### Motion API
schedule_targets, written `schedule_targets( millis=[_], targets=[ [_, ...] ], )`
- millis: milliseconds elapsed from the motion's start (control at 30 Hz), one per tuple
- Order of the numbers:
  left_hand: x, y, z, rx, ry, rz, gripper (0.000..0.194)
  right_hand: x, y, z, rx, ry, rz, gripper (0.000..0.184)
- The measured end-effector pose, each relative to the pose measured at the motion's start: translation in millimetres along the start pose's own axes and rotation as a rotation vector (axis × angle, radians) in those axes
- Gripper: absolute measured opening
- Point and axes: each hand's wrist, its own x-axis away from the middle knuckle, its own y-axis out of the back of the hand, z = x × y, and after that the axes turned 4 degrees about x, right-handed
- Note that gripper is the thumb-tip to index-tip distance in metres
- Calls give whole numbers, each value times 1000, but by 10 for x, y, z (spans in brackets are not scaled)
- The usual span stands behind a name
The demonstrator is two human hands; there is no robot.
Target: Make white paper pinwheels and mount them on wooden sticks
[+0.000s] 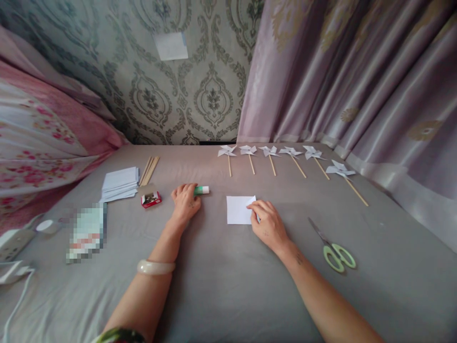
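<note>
Paper sheet, plain white, lies on the grey cloth near the middle of the working area. Its left, lower and upper edges run straight; the upper right corner shows a small pointed flap standing slightly proud. The rest of the right edge is covered by the right hand. The fingers of that hand are bent over the edge; whether they pinch the paper or merely rest on it cannot be told.

The left hand lies over the left end of a green tube, whose white end points right, well short of the sheet. Those fingers are curled; whether they are clamped on the tube cannot be determined.

Beyond the sheet, toward the right, six white pinwheels on wooden sticks lie in a row. Green-handled scissors lie right of the right hand, blades slightly parted. Left of the left hand: an open red box, a paper stack and loose sticks.
</note>
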Motion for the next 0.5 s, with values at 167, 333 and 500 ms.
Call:
schedule_targets(
  millis=[167, 333, 500],
  targets=[
    [-1, 14, 51, -55, -44, 38, 36, -2, -11, -2, -20, -5, -38, 30],
    [14, 61, -17, 41, -47, 15, 29, -1, -18, -3, -29, -5, -64, 29],
    [52, 28, -254, 600, -98, -41, 32, -26, 10, 17, -78, 18, -179, 27]
  ],
)
